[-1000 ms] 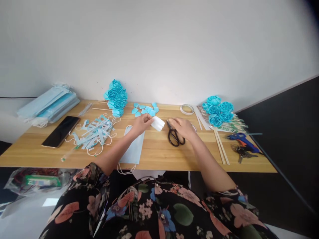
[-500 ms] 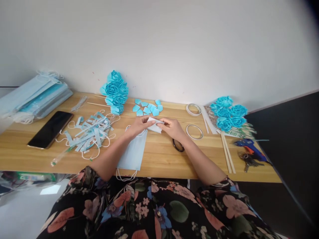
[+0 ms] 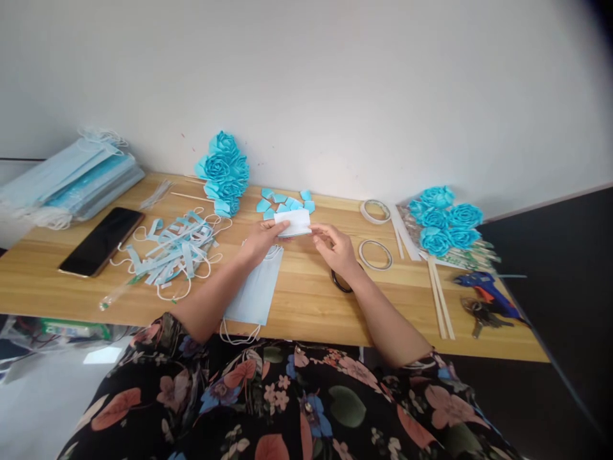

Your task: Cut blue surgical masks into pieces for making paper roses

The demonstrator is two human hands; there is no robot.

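A white folded piece of mask fabric (image 3: pixel 293 222) is held up above the middle of the table. My left hand (image 3: pixel 263 241) pinches its left end, thumb on the near face and the other fingers behind. At its lower right corner, my right hand (image 3: pixel 335 246) has thumb and fingertips closed on the edge. Under my left hand lies a pale blue face mask (image 3: pixel 256 287) with white ear loops. Just beyond the piece are several cut blue pieces (image 3: pixel 287 203). Black-handled scissors (image 3: pixel 341 281) lie partly hidden under my right wrist.
Trimmed strips and loops (image 3: pixel 179 249), a phone (image 3: pixel 101 243) and stacked masks (image 3: pixel 76 179) lie left. Blue fabric roses stand at the back left (image 3: pixel 224 169) and right (image 3: pixel 447 220). Tape rolls (image 3: pixel 375 254), sticks (image 3: pixel 440 299), keys (image 3: pixel 481 316) and a blue glue gun (image 3: pixel 491 292) lie right.
The white piece has turned from slanted to nearly level and shows a wider face. My right hand has shifted from its upper right side to its lower right corner.
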